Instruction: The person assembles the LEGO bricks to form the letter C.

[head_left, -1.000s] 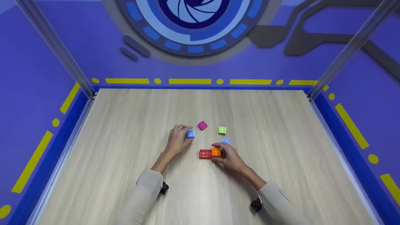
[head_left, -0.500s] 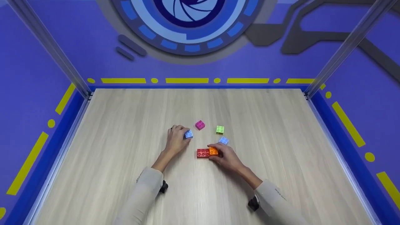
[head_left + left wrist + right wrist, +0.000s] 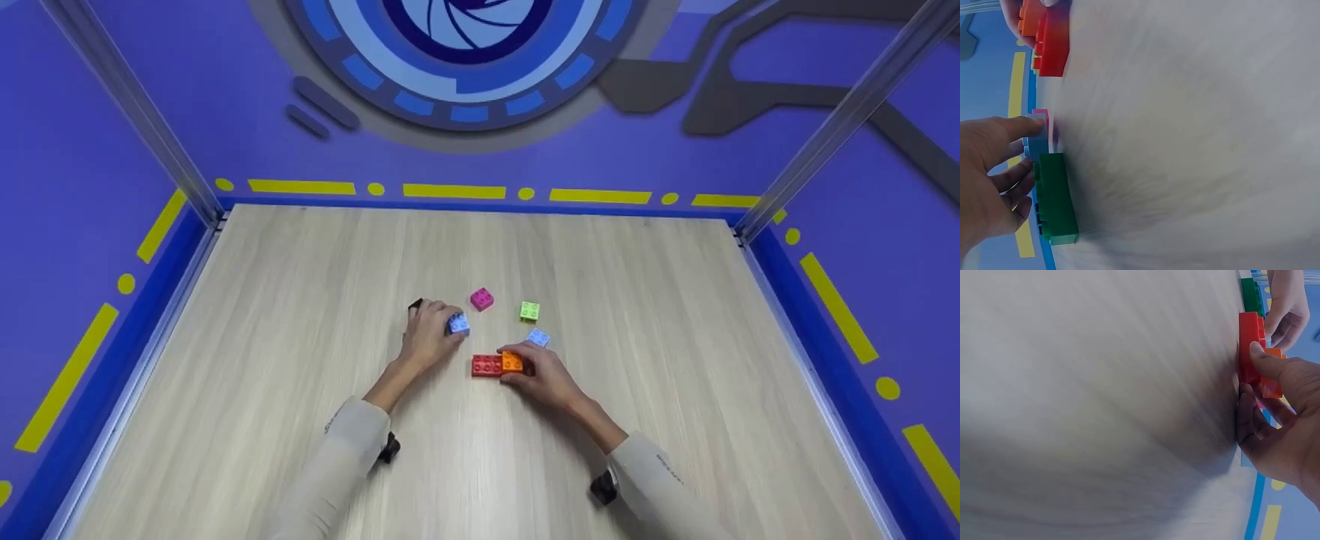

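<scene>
My left hand point(image 3: 426, 336) pinches a small blue building brick point(image 3: 459, 324) between thumb and fingers, left of the middle. In the left wrist view a long green brick point(image 3: 1057, 197) lies beside it, near my curled fingers; in the head view the hand mostly hides it. With my right hand point(image 3: 549, 376) I grip a red brick point(image 3: 485, 365) that has an orange brick point(image 3: 512, 362) seated on its right end. The right wrist view shows the thumb pressed across both bricks, near where they join. The red brick's studs show left of the orange one.
Several loose small bricks lie beyond the hands on the wooden table point(image 3: 637, 300): a magenta brick point(image 3: 482, 298), a lime green brick point(image 3: 529, 311) and a light blue brick point(image 3: 537, 337), close by the right fingers. Blue panels point(image 3: 480, 169) wall the table's back and sides.
The blue brick has turned and tilted a little in my left hand, whose fingers have shifted on it. My right hand keeps its hold on the red and orange bricks, nearly still.
</scene>
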The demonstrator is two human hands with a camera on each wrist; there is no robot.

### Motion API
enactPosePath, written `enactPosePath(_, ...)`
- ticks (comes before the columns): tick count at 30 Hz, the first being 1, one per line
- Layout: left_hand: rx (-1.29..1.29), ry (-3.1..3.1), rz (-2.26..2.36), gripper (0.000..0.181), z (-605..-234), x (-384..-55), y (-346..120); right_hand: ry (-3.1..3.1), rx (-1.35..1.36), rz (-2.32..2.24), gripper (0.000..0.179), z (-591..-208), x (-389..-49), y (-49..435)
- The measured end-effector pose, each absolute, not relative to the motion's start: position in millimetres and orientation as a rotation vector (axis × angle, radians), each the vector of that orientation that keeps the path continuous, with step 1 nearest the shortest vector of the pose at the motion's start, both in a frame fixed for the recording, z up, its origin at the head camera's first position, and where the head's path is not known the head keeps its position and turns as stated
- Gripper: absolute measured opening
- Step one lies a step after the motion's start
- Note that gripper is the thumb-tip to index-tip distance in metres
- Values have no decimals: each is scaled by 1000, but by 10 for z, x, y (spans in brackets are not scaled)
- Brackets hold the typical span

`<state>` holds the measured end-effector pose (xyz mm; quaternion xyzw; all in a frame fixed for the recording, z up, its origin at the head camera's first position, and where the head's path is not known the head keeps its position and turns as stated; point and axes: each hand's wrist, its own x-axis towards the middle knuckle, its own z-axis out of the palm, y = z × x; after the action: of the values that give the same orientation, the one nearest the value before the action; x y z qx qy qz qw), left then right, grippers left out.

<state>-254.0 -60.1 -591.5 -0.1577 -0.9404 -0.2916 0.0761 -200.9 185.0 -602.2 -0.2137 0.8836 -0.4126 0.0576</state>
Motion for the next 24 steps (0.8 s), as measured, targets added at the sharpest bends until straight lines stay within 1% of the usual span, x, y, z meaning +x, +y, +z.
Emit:
enactPosePath(11, -684, -2735, -1260, 42, -5648, -2349, -584, 2637, -633, -1290, 40, -6016, -2022, 1855)
enactPosePath(15, -747, -2700, -1404, 40, -5576, -2258, -585, 2623, -613, -1303, 39, -6019, -2022, 1861)
enactPosePath(24, -771, -2743, -1406, 34, -5552, -2153, -629, 2629, -630, -1317, 39, -6014, -2024, 1849)
